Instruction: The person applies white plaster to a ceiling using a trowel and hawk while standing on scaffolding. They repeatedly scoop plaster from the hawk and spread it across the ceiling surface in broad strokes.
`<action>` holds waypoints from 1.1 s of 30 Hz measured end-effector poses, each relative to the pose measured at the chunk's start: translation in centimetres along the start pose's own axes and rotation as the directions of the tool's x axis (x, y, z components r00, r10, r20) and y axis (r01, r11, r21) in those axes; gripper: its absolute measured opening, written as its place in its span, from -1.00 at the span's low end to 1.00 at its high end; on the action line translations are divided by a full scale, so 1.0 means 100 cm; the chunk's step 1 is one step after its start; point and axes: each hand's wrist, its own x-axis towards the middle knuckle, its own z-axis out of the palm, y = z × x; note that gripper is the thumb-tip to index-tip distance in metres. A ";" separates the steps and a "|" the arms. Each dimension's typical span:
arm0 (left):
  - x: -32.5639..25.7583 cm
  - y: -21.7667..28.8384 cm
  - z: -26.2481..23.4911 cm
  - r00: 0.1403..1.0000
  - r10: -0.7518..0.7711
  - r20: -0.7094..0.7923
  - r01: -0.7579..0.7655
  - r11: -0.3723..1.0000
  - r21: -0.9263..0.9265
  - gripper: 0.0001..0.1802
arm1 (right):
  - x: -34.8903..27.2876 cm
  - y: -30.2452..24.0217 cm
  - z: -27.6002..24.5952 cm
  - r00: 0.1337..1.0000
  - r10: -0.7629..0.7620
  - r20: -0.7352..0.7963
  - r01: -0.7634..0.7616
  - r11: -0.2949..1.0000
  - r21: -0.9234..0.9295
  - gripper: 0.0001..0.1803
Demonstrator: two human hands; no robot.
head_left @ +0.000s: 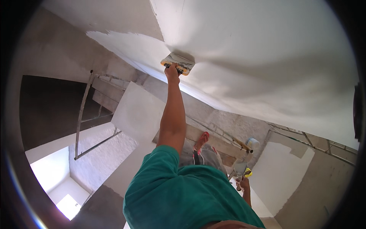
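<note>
My left arm reaches up, and my left hand [172, 72] is closed round the handle of a wide putty knife [182, 61]. Its broad blade, smeared with grey-white compound, lies against the white surface [244, 42] overhead. At that spot fresh white coating borders a bare grey area [133, 19]. Low at my right side, my right hand [242, 184] is closed on a scraper [240, 168] with a pale grey blade. A small yellow part [248, 172] shows beside that blade; I cannot tell whether it belongs to the same tool.
I stand on scaffold planks [194, 133], one foot in a red sandal [203, 139] showing. Metal scaffold frames [81, 118] rise at the left, and more rails [312, 145] run at the right. A white bucket [252, 143] stands past the planks. Bright openings [68, 206] are lower left.
</note>
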 end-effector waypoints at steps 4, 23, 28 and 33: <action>0.005 0.019 0.009 0.996 0.067 0.065 -0.069 0.998 0.015 -0.78 | 0.003 -0.007 0.008 0.999 -0.042 0.030 0.042 0.999 -0.012 -0.81; -0.353 0.407 0.203 0.654 0.682 0.327 -0.696 0.712 -0.093 -0.83 | 0.052 -0.075 -0.024 0.908 -0.388 0.158 0.398 0.916 -0.043 -0.77; -0.311 0.435 0.119 0.371 0.740 0.561 -0.836 0.528 -0.145 -0.84 | 0.009 -0.134 -0.014 0.940 -0.341 0.011 0.335 0.919 -0.208 -0.89; -0.323 0.236 0.008 0.689 0.661 0.299 -0.600 0.751 -0.278 -0.67 | -0.026 -0.190 -0.011 0.798 -0.603 0.017 0.555 0.723 -0.410 -0.66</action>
